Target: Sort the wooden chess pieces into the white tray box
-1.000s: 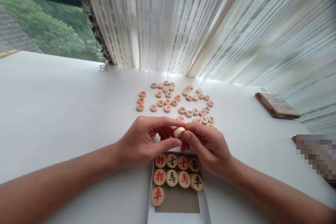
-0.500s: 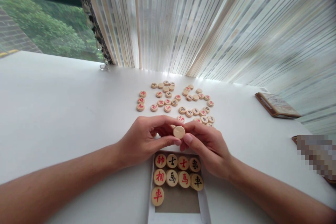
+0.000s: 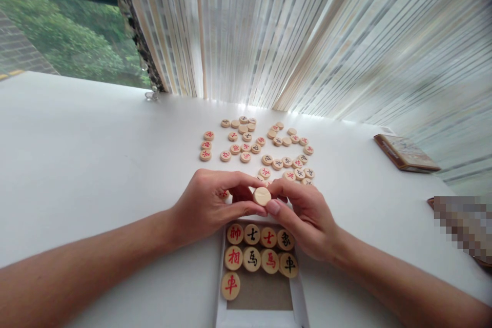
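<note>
Between both hands I hold a round wooden Chinese chess piece [image 3: 262, 196], its plain face toward me. My left hand [image 3: 215, 196] grips its left side with thumb and fingers, and my right hand [image 3: 305, 210] pinches its right side. Whether more pieces are stacked behind it is hidden. Just below the hands lies a white box [image 3: 299, 297] with rows of pieces, characters up in red and black. A lone red-marked piece [image 3: 230, 286] begins the third row at the left, beside the bare grey-brown bottom.
Beyond my hands, many loose chess pieces [image 3: 245, 148] lie scattered on the white table [image 3: 115, 164], some face down. A flat brown box [image 3: 405, 152] sits at the right, with another item [image 3: 461, 230] nearer, partly blurred out. A striped curtain [image 3: 238, 31] hangs behind.
The held piece and the fingers around it have shifted very slightly, with the piece a little lower. The pieces in the box stay in the same arrangement.
</note>
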{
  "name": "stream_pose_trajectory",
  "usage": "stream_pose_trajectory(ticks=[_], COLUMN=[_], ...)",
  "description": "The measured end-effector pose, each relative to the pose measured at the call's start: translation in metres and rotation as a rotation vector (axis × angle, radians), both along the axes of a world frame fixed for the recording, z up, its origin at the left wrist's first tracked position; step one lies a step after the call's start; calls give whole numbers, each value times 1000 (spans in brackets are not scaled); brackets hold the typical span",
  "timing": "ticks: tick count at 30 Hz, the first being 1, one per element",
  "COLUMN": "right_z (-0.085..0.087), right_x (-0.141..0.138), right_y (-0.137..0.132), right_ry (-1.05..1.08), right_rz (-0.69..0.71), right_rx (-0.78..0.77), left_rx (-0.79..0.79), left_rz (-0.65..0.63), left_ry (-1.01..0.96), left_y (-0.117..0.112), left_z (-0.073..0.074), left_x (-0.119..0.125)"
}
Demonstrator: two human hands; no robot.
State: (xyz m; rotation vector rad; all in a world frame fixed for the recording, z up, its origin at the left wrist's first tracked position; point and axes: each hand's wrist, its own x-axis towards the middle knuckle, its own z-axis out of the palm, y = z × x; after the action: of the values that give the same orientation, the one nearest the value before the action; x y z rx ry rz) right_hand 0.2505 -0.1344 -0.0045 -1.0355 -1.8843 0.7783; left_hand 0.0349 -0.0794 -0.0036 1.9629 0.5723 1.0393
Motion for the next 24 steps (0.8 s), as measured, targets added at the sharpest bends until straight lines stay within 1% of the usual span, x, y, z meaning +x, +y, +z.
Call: stream_pose_trajectory(ticks=[4, 8, 10, 12, 15, 19, 24], right_z=[2, 2, 2, 2, 3, 3, 2], right_x=[-2, -4, -5, -5, -3, 0, 1], right_y=[1, 1, 1, 1, 0, 0, -1], right_ry=[-18, -47, -71, -83, -58, -30, -26], right_rz=[-9, -33, -44, -44, -17, 13, 15], right_rx=[42, 85, 94, 86, 53, 5, -26], left_rx=[78, 217, 290, 326, 296, 242, 246], left_rz=[-2, 16, -1, -24, -43, -19, 0], left_ry=[36, 72, 68, 71, 88, 53, 41], left_y=[-1, -3, -3, -3, -2, -2, -2], left_z=[-1, -6, -9, -10, -8, -5, -4], left_x=[-1, -1, -1, -1, -1, -1, -1])
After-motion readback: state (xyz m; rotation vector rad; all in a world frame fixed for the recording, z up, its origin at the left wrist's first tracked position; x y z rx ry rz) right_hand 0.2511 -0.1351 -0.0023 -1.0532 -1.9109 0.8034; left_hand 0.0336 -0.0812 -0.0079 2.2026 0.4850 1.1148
